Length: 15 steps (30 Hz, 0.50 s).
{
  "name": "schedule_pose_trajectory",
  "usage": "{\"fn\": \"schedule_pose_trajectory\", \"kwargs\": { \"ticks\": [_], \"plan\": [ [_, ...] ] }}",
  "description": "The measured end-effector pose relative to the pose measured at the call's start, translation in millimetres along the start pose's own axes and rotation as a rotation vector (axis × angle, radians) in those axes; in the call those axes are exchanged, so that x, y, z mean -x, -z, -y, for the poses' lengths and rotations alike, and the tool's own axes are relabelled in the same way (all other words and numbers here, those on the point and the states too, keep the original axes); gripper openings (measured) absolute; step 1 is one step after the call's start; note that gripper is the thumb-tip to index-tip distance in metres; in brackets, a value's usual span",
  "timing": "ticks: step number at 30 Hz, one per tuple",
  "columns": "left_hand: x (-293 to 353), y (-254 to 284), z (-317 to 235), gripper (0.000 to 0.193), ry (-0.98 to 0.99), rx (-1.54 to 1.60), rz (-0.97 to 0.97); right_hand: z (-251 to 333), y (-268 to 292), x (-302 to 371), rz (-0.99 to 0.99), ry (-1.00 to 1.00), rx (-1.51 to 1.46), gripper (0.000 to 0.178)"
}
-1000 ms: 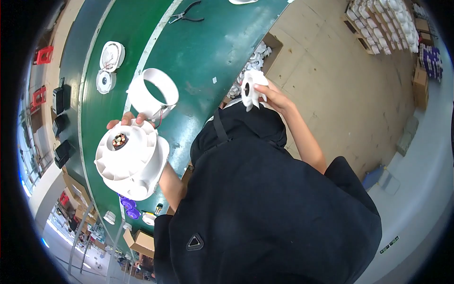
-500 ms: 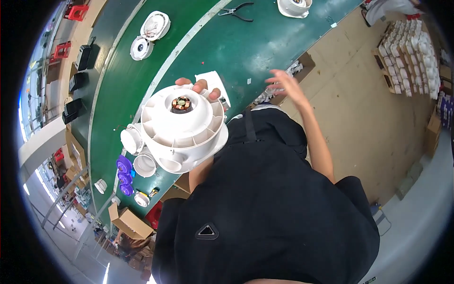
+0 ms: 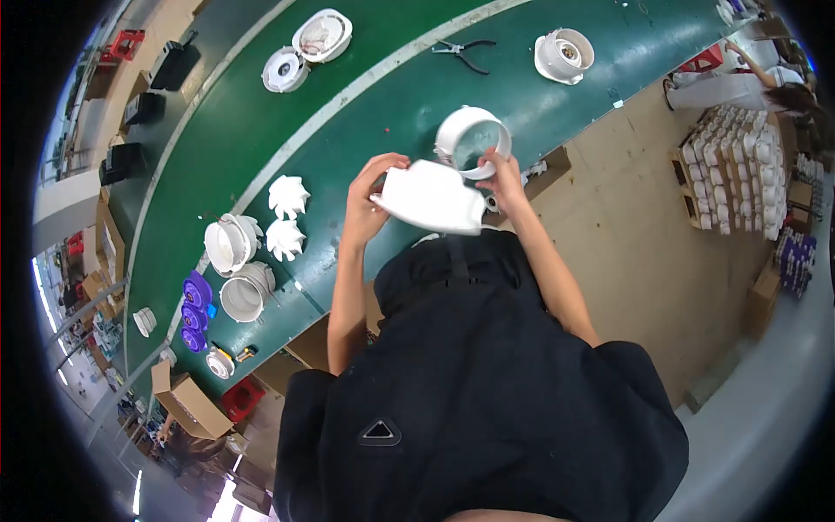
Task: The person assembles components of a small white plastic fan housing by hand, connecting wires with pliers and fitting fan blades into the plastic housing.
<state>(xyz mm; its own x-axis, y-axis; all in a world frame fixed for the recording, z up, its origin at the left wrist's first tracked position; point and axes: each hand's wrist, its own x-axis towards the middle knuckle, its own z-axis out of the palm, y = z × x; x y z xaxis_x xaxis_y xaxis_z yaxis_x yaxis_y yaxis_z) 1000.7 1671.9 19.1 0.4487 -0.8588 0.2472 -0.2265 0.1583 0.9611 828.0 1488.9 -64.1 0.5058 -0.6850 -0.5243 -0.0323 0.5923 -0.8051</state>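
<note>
My left hand is closed round the left end of a white plastic fan housing, held above the bench in front of my body. The housing's smooth side faces up, so its copper-wound motor is out of sight. A white plastic ring with an open middle is just beyond the housing. My right hand pinches the ring's near right rim with thumb and fingers. Housing and ring overlap in the view; I cannot tell whether they touch. Left of my left hand lie two white bladed impellers.
White cylindrical housings and purple round parts stand at the left of the green bench. Pliers and another white motor housing lie farther back. A person is by stacked white parts at the right.
The housing has turned over and moved right and away, hiding its motor side. My right hand, empty in the air before, now grips the white ring. The view has shifted.
</note>
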Motion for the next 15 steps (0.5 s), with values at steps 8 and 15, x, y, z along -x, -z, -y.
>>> {"fn": "schedule_pose_trajectory", "kwargs": {
  "ticks": [8,15],
  "plan": [
    [48,8,107,0.053,-0.046,-0.798,-0.013,-7,-36,-22,0.025,0.538,0.549,0.041],
    [93,40,112,0.048,-0.026,-0.968,0.282,-13,-43,-2,0.265,0.553,0.673,0.049]
  ]
}}
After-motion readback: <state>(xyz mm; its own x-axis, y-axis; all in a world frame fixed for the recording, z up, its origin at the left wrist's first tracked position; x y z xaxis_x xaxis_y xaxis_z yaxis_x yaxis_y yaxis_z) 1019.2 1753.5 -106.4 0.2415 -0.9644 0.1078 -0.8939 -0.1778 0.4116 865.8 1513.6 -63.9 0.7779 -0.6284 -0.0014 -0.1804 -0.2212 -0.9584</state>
